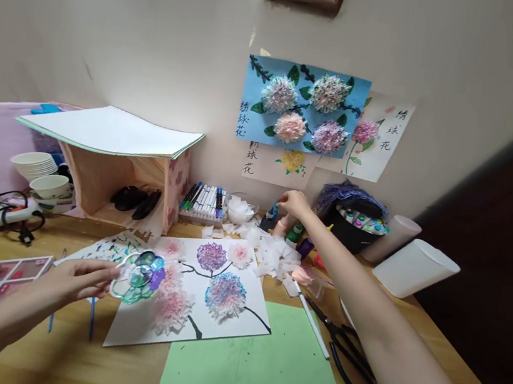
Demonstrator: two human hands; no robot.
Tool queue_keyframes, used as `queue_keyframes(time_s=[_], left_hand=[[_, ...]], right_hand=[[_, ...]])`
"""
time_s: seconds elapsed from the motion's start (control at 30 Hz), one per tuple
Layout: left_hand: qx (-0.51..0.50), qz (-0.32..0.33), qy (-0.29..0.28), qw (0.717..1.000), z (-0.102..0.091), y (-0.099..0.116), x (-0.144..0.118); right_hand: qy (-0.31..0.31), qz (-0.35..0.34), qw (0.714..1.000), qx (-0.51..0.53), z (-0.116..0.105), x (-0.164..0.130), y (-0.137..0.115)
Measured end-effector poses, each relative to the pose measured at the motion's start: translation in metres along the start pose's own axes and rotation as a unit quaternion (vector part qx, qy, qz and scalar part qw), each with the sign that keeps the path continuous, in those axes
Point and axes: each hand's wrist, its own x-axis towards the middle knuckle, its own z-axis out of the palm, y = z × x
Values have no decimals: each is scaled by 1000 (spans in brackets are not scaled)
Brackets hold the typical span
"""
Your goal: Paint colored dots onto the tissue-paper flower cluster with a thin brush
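My left hand (89,277) pinches the rim of a flower-shaped paint palette (139,277) smeared with green, teal and purple. The palette is raised over the left side of a white sheet (238,331) bearing pink, purple and blue tissue-paper flowers and black branches. Farther back, my right hand (296,203) has its fingers closed at the top of a dark blue paint bottle (268,220); the fingertips are small in view. Beside that bottle stand a pinkish bottle (281,227), a green bottle (295,233) and a purple bottle (306,247), partly behind my forearm.
White tissue scraps (271,254) lie before the bottles. Black scissors (349,349) and a white stick-like tool (312,322) rest at the right near a green sheet (256,374). Markers (203,201), a cardboard box (93,177), paper cups (51,187) and a pink case (13,279) stand around.
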Motion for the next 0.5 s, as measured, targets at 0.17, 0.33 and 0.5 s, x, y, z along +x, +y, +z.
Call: queue_keyframes(time_s=[0.17,0.33,0.5], left_hand=[[-78,-18,104,991,-16,-15,-21],[-36,-15,117,992,-25,-43,-28],[-46,-12,122,991,-36,-77,-40]], right_hand=[[-5,-7,1000,7,-2,-2,1],[55,2,998,15,-11,-11,-6],[167,-65,983,32,-21,-33,-16]])
